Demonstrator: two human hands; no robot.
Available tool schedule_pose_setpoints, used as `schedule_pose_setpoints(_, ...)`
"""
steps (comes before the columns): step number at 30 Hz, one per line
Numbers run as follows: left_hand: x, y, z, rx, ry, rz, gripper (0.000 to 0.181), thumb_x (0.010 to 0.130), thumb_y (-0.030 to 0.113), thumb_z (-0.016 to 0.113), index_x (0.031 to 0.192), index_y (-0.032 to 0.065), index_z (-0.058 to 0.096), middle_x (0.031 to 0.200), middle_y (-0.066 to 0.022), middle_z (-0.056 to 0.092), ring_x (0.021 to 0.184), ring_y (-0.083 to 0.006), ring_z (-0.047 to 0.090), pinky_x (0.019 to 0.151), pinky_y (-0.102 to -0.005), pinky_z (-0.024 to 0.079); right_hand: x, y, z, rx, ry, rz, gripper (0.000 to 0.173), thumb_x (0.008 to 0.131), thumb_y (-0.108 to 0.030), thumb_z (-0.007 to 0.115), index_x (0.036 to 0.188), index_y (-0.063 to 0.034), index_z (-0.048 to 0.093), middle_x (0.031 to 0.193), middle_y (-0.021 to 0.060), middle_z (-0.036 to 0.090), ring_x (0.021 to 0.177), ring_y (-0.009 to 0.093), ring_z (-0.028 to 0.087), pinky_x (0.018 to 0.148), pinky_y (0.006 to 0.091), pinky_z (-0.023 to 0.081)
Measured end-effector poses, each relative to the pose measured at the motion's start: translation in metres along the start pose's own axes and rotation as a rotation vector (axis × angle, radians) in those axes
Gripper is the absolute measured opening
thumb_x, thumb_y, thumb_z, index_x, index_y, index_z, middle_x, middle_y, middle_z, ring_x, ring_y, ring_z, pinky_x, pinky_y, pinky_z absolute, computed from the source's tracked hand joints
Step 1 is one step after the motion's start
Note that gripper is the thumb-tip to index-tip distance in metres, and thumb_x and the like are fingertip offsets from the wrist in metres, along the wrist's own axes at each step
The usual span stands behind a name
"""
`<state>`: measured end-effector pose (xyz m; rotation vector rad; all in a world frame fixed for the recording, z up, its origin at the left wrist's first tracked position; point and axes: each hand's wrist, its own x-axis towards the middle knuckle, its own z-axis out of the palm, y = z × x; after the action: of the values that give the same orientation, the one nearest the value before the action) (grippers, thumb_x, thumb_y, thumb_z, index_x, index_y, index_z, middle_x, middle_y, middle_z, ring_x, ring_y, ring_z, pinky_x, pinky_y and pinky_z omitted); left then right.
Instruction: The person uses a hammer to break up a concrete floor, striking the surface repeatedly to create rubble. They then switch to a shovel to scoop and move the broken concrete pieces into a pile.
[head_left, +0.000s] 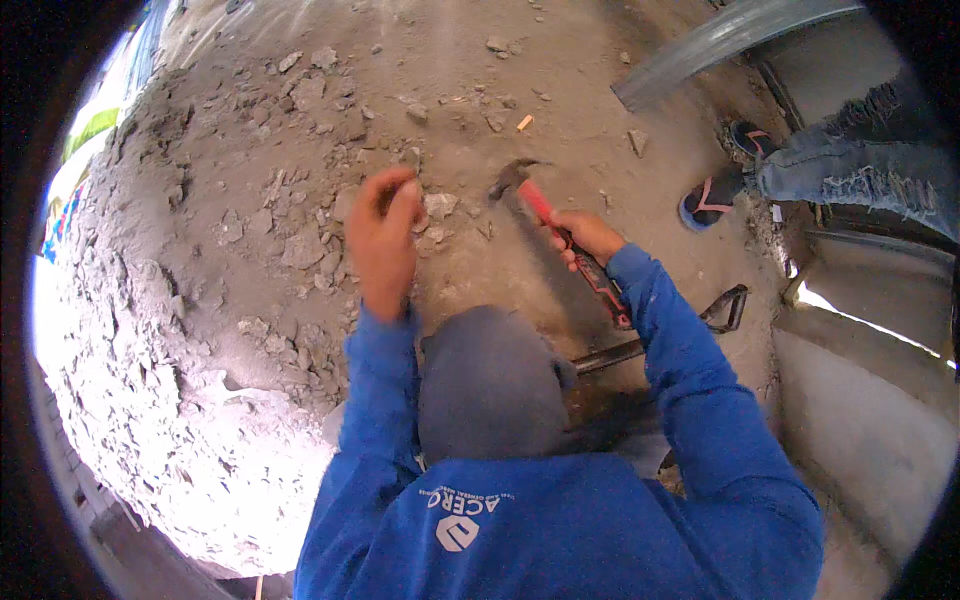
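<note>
My right hand (585, 232) is closed around the red and black handle (596, 277) of a claw hammer, whose dark, motion-blurred head (512, 180) is over the dusty ground, right of my left hand. My left hand (384, 244) is blurred above broken rubble, its fingers bent and the thumb near them; whether it holds anything cannot be told. Pale broken stones (440, 204) lie just right of its fingertips. A rounded grey cloth-covered shape (491, 382) is between my blue-sleeved forearms, hiding the ground beneath.
A tool's metal D-shaped handle (727, 309) and shaft (607, 357) lie by my right forearm. Another person's foot in a flip-flop (706, 202) and ripped jeans (862, 180) are at right, near a grey curved sheet or pipe (720, 45). Rubble (300, 247) spreads left; an orange fragment (525, 122) lies ahead.
</note>
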<state>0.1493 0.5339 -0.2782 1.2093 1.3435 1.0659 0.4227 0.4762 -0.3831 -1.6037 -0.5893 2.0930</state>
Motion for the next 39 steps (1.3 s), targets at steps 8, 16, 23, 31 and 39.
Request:
schedule_pose_setpoints(8,0.047,-0.175,0.104,1.280,-0.580,0.502,0.039,0.074,0.035,0.065,0.105,0.0101,0.063,0.106,-0.0106,0.058,0.101,-0.0276,0.055,0.086,-0.0446,0.043,-0.064,0.048,-0.019,0.486,0.191,-0.177,0.033,0.093,-0.029,0.045,0.121,-0.0118,0.048,0.065,-0.0027,0.045,0.047,0.008,0.043,0.043,0.0264,0.042)
schedule_pose_setpoints(16,-0.024,-0.198,-0.035,1.307,-0.501,0.588,0.023,0.067,0.016,0.063,0.090,0.0115,0.064,0.110,-0.0091,0.056,0.105,-0.0295,0.050,0.086,-0.0443,0.042,-0.071,0.137,-0.003,0.683,0.176,-0.150,0.036,0.092,-0.027,0.048,0.124,-0.0116,0.043,0.069,-0.0010,0.046,0.053,0.010,0.045,0.048,0.0283,0.044)
schedule_pose_setpoints(23,-0.029,-0.042,-0.078,0.585,0.166,0.173,0.023,0.071,0.009,0.064,0.094,0.0052,0.063,0.094,-0.0107,0.060,0.087,-0.0255,0.057,0.079,-0.0364,0.046,0.005,0.050,0.057,0.488,0.225,-0.193,0.025,0.093,-0.034,0.049,0.096,-0.0092,0.048,0.067,0.0018,0.050,0.051,0.014,0.051,0.044,0.0324,0.045)
schedule_pose_setpoints(31,-0.076,0.086,0.031,0.197,-0.256,0.416,0.024,0.074,0.011,0.065,0.095,0.0008,0.061,0.085,-0.0111,0.059,0.080,-0.0200,0.058,0.070,-0.0293,0.045,0.087,-0.035,0.063,0.110,0.470,-0.382,0.025,0.092,-0.031,0.049,0.087,-0.0062,0.047,0.061,0.0043,0.050,0.044,0.016,0.050,0.039,0.0331,0.043)
schedule_pose_setpoints(39,-0.080,0.084,0.028,0.167,-0.289,0.322,0.023,0.074,0.007,0.066,0.095,0.0015,0.060,0.081,-0.0120,0.057,0.071,-0.0216,0.056,0.065,-0.0303,0.046,0.105,-0.026,0.059,0.218,0.399,-0.302,0.024,0.089,-0.029,0.052,0.080,-0.0069,0.053,0.061,0.0021,0.051,0.044,0.014,0.048,0.040,0.0327,0.043)
